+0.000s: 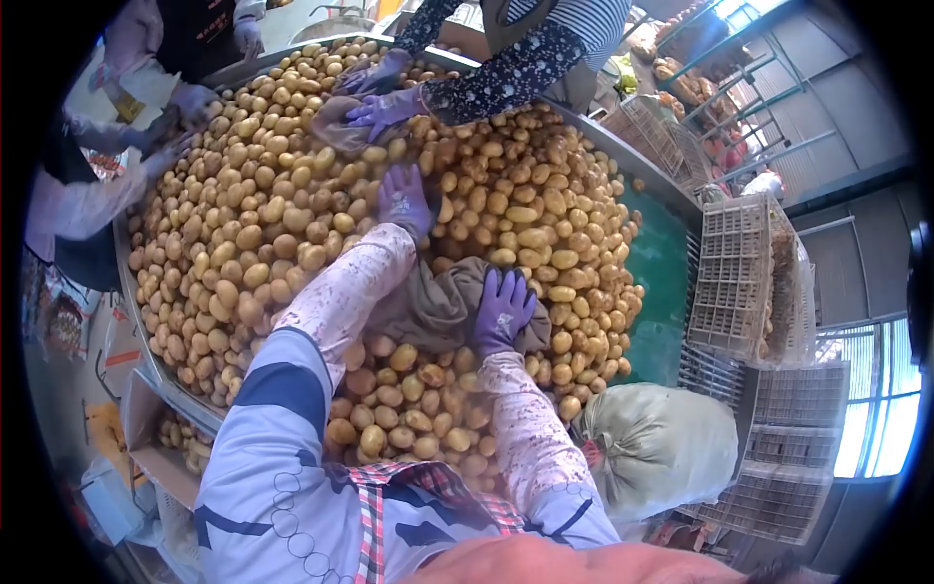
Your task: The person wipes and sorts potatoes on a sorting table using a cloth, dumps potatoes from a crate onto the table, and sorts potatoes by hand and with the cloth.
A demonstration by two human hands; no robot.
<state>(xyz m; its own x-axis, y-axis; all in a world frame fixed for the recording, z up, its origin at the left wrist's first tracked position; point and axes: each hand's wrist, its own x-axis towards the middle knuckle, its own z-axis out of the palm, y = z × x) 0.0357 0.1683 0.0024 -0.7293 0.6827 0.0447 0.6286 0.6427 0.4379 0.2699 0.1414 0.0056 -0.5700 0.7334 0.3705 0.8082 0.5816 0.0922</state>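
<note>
Purple gloves cover both of my hands. My left hand [405, 201] reaches over the heap of potatoes [258, 219], its fingers spread and pointing away from me. A brown cloth [443, 304] lies bunched on the potatoes between my forearms. On the cloth's right part rests my right hand [504, 310], palm down with the fingers apart. Whether the fingertips of my left hand touch a potato is hard to tell.
Across the table [647, 146], a co-worker's gloved hands [384, 109] are on another brown cloth [341, 124]. More co-workers' hands are at the far left. A full sack [666, 450] and plastic crates [732, 277] stand at the right.
</note>
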